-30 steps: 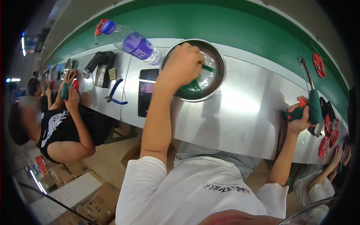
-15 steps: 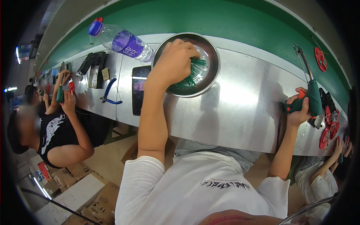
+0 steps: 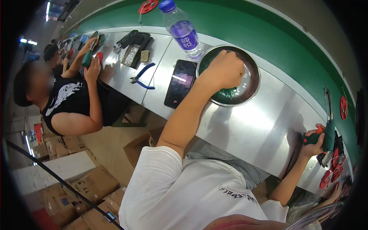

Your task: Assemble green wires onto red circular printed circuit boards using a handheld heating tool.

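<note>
My left hand [image 3: 227,71] reaches into a round steel bowl [image 3: 257,71], its fingers curled closed. The fingertips are out of sight, so what they grip cannot be made out. Short green wires [image 3: 226,94] lie in the bowl beneath and beside the hand. At the right, my right hand [image 3: 313,148] is wrapped round the handle of a green soldering gun [image 3: 329,136] with an orange trigger. The gun's metal tip points up and away from me.
A water bottle [image 3: 184,35] and a phone [image 3: 179,85] stand and lie left of the bowl. Farther left are blue-handled cutters [image 3: 144,74] and a black tray [image 3: 142,42]. Red round parts [image 3: 332,172] lie by the right hand. A co-worker [image 3: 73,94] sits at the left.
The whole view has swung, shifting the bench rightward in the picture. My left hand's fingers look more tightly curled over the wires. My right hand still grips the soldering gun.
</note>
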`<state>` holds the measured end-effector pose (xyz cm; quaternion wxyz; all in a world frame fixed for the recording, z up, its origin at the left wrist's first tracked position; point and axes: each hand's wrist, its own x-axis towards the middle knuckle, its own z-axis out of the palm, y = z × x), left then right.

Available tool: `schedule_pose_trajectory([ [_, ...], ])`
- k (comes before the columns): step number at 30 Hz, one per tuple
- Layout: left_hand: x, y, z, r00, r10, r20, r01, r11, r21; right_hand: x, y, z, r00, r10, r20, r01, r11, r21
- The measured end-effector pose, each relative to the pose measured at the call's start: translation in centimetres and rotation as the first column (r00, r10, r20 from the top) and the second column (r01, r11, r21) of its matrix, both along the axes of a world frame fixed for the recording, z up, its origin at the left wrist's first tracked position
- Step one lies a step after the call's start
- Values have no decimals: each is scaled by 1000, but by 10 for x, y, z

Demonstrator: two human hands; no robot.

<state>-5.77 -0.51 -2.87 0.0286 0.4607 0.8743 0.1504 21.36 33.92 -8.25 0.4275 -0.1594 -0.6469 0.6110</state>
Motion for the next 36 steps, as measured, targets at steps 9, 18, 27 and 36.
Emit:
schedule_pose_trajectory([
  [9, 4, 7, -6, 999, 9, -38, -7, 1000, 31, 1, -2, 7, 999, -31, -13, 32, 998, 45],
  [18, -14, -15, 3, 991, 123, -47, -99, 930, 353, -6, -18, 15, 1000, -24, -8, 24, 997, 76],
  [27, -6, -6, 1, 994, 105, -20, -100, 978, 185, -7, -13, 15, 999, -32, -40, 34, 999, 34],
  [36, -7, -6, 5, 987, 121, 105, -133, 983, 123, -4, -13, 15, 999, -17, -45, 20, 998, 65],
])
